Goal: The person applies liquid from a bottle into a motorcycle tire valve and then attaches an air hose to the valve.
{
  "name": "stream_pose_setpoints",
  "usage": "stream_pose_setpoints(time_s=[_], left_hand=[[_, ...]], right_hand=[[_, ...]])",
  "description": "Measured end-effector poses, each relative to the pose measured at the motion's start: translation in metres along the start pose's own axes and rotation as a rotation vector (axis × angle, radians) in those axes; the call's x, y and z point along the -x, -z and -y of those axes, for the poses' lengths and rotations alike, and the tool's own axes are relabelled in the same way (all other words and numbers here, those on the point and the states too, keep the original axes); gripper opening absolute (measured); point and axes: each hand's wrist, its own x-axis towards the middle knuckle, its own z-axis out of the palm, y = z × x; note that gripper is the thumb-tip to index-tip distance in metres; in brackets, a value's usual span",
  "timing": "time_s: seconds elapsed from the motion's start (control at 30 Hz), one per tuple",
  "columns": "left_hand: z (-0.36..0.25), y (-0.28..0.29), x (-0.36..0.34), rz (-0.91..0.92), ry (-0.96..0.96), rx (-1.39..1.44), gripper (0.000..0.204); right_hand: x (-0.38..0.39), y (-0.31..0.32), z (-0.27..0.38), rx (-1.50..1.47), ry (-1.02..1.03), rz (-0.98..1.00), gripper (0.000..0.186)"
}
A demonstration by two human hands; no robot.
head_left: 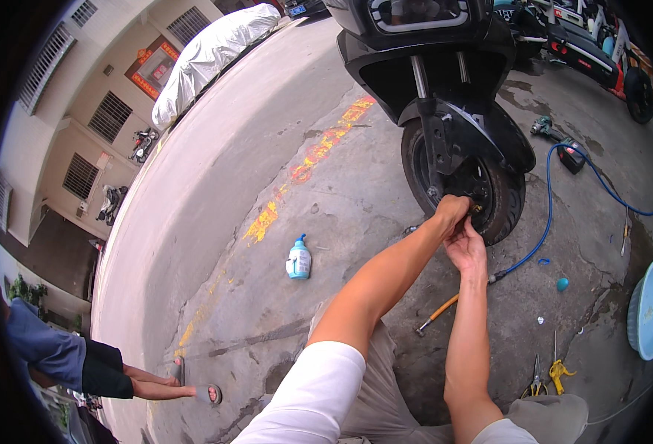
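A black scooter [445,44] stands in front of me, its front wheel [500,222] close to my hands. My left hand [454,210] is bent with its fingers closed at the inner edge of the wheel rim. Just below it, my right hand [466,249] reaches up with its palm partly turned to me and its fingertips pinched together at the same spot. Whatever the fingers hold there is too small and too covered to make out. An air hose [523,259], blue with an orange end piece [439,311], lies on the ground by my right forearm.
A cordless power tool [560,140] lies right of the wheel. Pliers [536,381], a yellow air blow gun [558,374] and a light-blue basin [651,309] are at the lower right. A blue bottle [298,259] stands left. A person [82,355] is at the far left.
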Motion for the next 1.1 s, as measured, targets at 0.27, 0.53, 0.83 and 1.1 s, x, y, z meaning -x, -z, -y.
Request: stream_pose_setpoints(time_s=[0.27,0.53,0.83,1.1], left_hand=[[-0.004,0.013,-0.009,0.211,0.207,-0.075,0.029],[0.009,0.018,-0.018,-0.038,-0.079,-0.15,0.023],[-0.003,0.017,-0.007,-0.045,-0.184,-0.384,0.018],[-0.009,0.005,0.034,-0.198,-0.641,-0.826,0.02]], right_hand=[[-0.003,0.001,0.001,0.045,0.001,0.082,0.023],[-0.01,0.004,-0.011,0.04,-0.007,0.036,0.028],[-0.029,0.026,0.005,0.021,-0.033,0.101,0.024],[-0.02,0.017,0.024,0.1,0.161,-0.127,0.031]])
